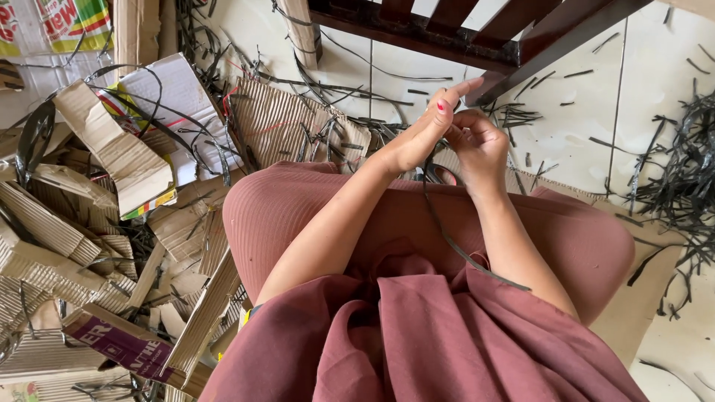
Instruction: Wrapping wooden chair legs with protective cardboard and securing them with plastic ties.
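Torn cardboard (pixel 112 149) piled on my left, mostly corrugated brown, some pieces with printed colour faces. One ribbed sheet (pixel 287 123) lies flat just past my knee. Dark wooden frame (pixel 477 33) with slats crosses the top, resting on the pale tiled floor (pixel 581 119). Black strip offcuts (pixel 685 164) heaped at right, loose bits scattered across the tiles. I'm in reddish-brown clothes (pixel 417 327), knees up. A plain cardboard sheet (pixel 640 298) lies under my right leg.
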